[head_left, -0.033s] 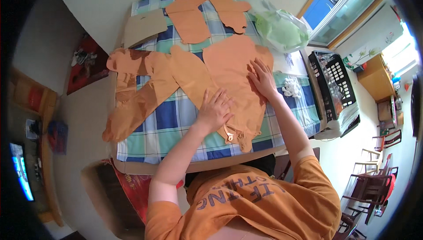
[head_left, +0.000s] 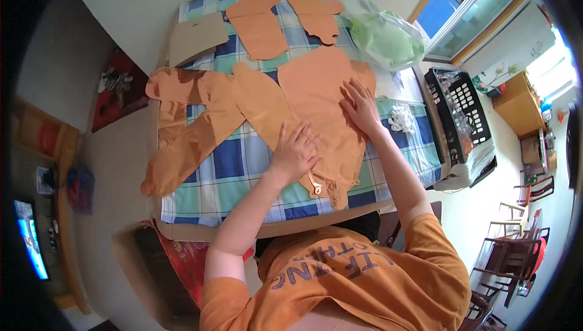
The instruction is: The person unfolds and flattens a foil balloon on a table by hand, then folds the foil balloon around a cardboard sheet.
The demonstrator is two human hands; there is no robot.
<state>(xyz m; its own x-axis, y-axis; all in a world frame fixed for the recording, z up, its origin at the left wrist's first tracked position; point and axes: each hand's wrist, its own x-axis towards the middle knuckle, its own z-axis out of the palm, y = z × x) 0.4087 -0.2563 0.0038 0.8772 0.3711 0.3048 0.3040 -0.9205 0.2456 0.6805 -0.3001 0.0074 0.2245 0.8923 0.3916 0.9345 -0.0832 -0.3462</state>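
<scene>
A large flat orange-copper foil balloon, with a shiny crinkled tail at its near end, lies uninflated on a checked cloth. My left hand rests palm down on its left part, fingers spread. Farther up on the right, my right hand lies flat along its right side, fingers stretched out. To the left is another flat foil balloon with glossy, creased patches, meeting the large one. Two more flat orange foil pieces, one at the far left and one at the far right, lie beyond.
A cardboard piece sits at the back left of the table. At the back right is a pale green plastic bag, with a white crumpled bundle nearer me. A black plastic crate stands right of the table; wooden chairs are farther right.
</scene>
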